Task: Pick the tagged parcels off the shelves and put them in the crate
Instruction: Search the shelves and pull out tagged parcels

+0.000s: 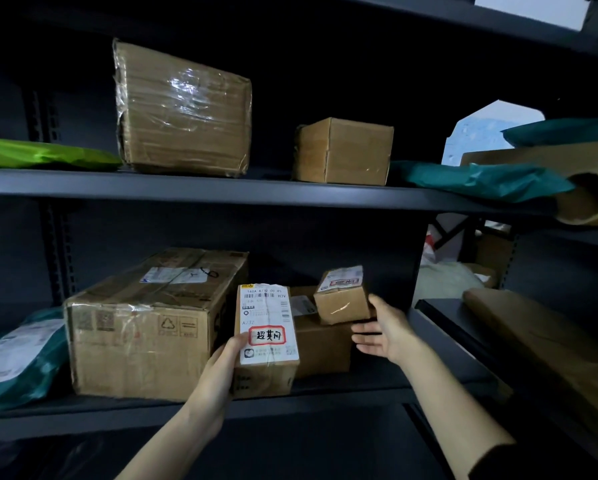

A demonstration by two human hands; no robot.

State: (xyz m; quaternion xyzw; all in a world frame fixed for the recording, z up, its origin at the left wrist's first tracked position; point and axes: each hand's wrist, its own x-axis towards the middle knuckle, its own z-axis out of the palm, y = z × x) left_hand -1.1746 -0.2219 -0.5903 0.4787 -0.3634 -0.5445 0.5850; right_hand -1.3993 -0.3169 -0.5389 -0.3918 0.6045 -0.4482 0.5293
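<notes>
Left hand (221,365) grips tagged parcel (266,327); fingers hidden behind.
Right hand (382,332) spread beside small box (342,299), tag blurred.

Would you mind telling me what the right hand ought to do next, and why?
Probably ease the right hand onto the small box and grip it: its top bears a red-bordered tag like the one on the parcel that the left hand holds, it sits on top of a lower box, and the right hand is open right beside it.
</notes>
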